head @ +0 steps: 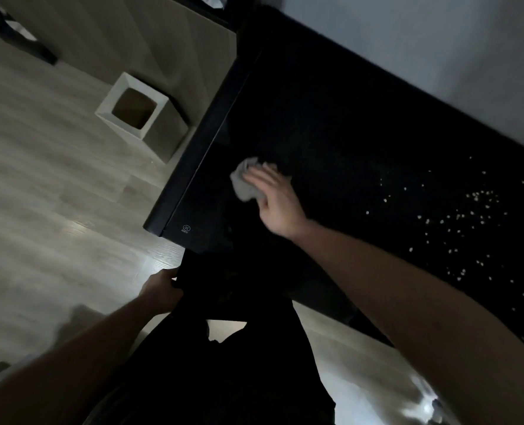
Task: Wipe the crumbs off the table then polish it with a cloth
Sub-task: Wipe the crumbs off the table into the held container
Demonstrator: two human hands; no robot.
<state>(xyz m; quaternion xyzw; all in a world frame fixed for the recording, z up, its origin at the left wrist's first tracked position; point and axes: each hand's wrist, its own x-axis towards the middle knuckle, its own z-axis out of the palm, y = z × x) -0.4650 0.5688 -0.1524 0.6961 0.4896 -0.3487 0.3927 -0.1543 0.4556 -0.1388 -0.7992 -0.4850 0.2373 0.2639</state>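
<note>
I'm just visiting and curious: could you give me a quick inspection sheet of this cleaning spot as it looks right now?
Surface: black table, glossy and dark.
Job's things: grey cloth bunched on the table near its end; pale crumbs scattered apart from it, not yet wiped.
Clutter: nothing seen.
Hands: right hand presses the cloth with spread fingers; left hand grips a dark edge below the table corner.
Cables: nothing seen.
Surroundings: white square bin on the pale wood floor beside the table end.

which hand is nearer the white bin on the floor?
Left. The left hand grips the table's near corner, below the white bin; the right hand presses the cloth further onto the tabletop.
</note>
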